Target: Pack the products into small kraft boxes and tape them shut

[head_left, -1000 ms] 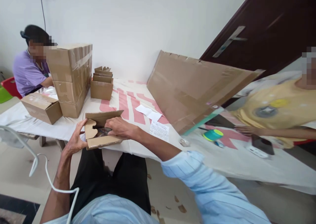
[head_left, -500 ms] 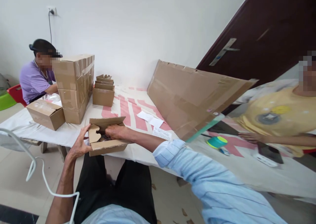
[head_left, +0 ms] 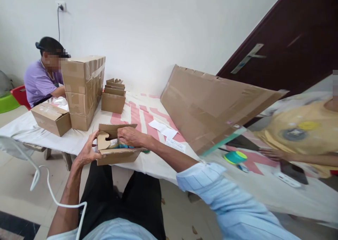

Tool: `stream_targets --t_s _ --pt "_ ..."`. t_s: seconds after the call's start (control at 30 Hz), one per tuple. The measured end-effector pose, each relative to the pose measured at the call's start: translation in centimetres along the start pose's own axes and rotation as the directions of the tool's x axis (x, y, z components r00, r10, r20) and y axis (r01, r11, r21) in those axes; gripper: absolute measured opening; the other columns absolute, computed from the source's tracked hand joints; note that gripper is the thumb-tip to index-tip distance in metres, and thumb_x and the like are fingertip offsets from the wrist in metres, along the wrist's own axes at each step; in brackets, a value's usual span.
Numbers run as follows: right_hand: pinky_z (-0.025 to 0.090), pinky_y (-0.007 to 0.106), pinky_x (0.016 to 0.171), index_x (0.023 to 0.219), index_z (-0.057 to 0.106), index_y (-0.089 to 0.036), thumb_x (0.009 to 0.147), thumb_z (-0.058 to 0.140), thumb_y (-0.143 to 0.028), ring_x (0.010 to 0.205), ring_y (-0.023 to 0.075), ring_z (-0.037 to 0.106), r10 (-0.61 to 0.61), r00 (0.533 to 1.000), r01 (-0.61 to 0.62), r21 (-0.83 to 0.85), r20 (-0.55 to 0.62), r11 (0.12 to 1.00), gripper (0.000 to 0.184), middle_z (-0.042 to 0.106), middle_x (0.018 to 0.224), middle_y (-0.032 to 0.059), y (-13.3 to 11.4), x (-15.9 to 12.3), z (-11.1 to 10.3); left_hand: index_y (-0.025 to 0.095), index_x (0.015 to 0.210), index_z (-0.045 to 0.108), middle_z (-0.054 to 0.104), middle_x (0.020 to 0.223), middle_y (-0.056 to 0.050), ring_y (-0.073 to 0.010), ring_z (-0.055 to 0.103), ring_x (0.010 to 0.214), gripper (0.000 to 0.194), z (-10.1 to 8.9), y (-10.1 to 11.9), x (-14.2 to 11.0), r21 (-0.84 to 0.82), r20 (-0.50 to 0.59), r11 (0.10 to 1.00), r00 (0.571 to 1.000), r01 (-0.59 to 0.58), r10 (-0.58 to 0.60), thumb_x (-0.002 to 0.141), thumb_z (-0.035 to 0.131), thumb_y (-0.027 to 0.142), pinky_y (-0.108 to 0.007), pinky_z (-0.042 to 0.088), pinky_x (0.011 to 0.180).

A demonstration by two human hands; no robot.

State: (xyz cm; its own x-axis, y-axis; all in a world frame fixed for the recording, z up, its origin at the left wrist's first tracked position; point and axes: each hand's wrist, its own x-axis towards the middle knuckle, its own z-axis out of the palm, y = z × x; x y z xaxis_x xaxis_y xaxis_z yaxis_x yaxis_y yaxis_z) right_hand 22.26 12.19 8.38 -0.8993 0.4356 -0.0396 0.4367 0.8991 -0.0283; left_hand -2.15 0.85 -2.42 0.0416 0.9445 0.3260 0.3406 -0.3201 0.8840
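Brown cardboard forms the open box (head_left: 118,158) at the table's (head_left: 137,108) near edge, around seven o'clock from the view's centre. The left hand (head_left: 88,152) grips its left end; the right hand (head_left: 132,137) reaches inside, whether gripping anything I cannot tell. White papers (head_left: 163,129) lie at one o'clock from the box.

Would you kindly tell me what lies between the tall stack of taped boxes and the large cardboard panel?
In the head view, from the stack to the panel: a row of small cartons, then printed cloth bearing white papers.
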Motion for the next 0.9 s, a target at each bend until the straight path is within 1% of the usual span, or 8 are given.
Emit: stream_targets --t_s 0.27,0.47,0.57,0.63,0.7,0.77,0.83,0.9 --pt "0.039 0.028 0.069 0.078 0.062 -0.019 0.093 0.051 -0.022 0.070 0.0138 0.050 0.099 0.937 0.068 0.453 -0.336 0.889 0.019 0.058 0.075 0.0000 2.1 -3.2 -4.8 0.036 0.172 0.027 0.033 0.176 -0.017 -0.0475 0.039 0.157 0.127 -1.6 0.5 0.7 0.004 0.049 1.000 0.999 -0.002 0.001 0.066 0.097 0.040 -0.060 0.049 0.115" --pt "0.036 0.026 0.059 0.079 0.063 -0.018 0.089 0.066 -0.046 0.062 0.0110 0.046 0.247 0.928 0.064 0.770 -0.280 0.634 0.030 0.054 0.068 -0.0034 2.9 -4.2 -7.3 0.030 0.161 0.052 0.045 0.171 -0.016 -0.0446 0.038 0.159 0.093 -4.8 4.5 2.5 -0.100 -0.024 0.986 0.991 -0.133 0.131 0.078 0.089 0.051 -0.056 0.046 0.121" --pt "0.038 0.025 0.057 0.081 0.065 -0.017 0.082 0.077 -0.055 0.059 0.0108 0.049 0.258 0.943 0.051 0.860 -0.209 0.508 0.039 0.057 0.066 -0.0033 3.0 -3.6 -7.6 0.027 0.154 0.061 0.058 0.161 -0.014 -0.0401 0.052 0.150 0.089 -4.7 8.1 4.4 -0.123 0.018 0.968 0.974 -0.221 0.224 0.073 0.095 0.043 -0.047 0.050 0.117" --pt "0.041 0.025 0.057 0.081 0.067 -0.017 0.078 0.082 -0.058 0.059 0.0109 0.051 0.265 0.946 0.054 0.896 -0.187 0.442 0.044 0.060 0.066 -0.0028 3.2 -3.0 -7.6 0.021 0.137 0.073 0.074 0.139 -0.013 -0.0346 0.068 0.128 0.072 -4.1 9.9 5.8 -0.142 0.030 0.960 0.968 -0.241 0.248 0.072 0.097 0.041 -0.041 0.057 0.107" --pt "0.047 0.026 0.061 0.082 0.070 -0.016 0.076 0.084 -0.064 0.064 0.0135 0.058 0.288 0.935 0.095 0.930 -0.205 0.354 0.050 0.066 0.071 0.0005 3.8 -2.6 -7.6 0.017 0.111 0.080 0.081 0.105 -0.009 -0.0262 0.075 0.098 0.049 -3.6 11.0 7.1 -0.175 -0.047 0.955 0.971 -0.239 0.235 0.072 0.096 0.043 -0.035 0.061 0.088" --pt "0.055 0.030 0.072 0.089 0.074 -0.017 0.077 0.082 -0.071 0.077 0.0189 0.068 0.313 0.913 0.197 0.955 -0.261 0.223 0.056 0.075 0.084 0.0058 4.4 -2.4 -7.4 0.017 0.090 0.078 0.075 0.082 -0.003 -0.0187 0.069 0.075 0.040 -3.4 11.2 8.4 -0.206 -0.199 0.949 0.960 -0.237 0.196 0.071 0.095 0.047 -0.029 0.058 0.070" --pt "0.059 0.035 0.084 0.100 0.076 -0.019 0.078 0.080 -0.074 0.093 0.0238 0.073 0.325 0.886 0.313 0.944 -0.331 0.107 0.060 0.079 0.098 0.0090 5.1 -2.1 -6.8 0.017 0.083 0.075 0.070 0.074 -0.001 -0.0151 0.063 0.066 0.042 -3.4 11.0 9.6 -0.232 -0.341 0.944 0.929 -0.232 0.145 0.067 0.096 0.050 -0.025 0.054 0.060" --pt "0.060 0.038 0.089 0.109 0.075 -0.022 0.076 0.085 -0.070 0.101 0.0257 0.074 0.333 0.864 0.378 0.924 -0.377 0.065 0.059 0.080 0.106 0.0085 5.6 -1.5 -5.7 0.017 0.083 0.074 0.070 0.073 0.000 -0.0142 0.062 0.063 0.046 -3.3 10.7 10.8 -0.263 -0.417 0.942 0.905 -0.206 0.082 0.063 0.096 0.053 -0.024 0.051 0.055"
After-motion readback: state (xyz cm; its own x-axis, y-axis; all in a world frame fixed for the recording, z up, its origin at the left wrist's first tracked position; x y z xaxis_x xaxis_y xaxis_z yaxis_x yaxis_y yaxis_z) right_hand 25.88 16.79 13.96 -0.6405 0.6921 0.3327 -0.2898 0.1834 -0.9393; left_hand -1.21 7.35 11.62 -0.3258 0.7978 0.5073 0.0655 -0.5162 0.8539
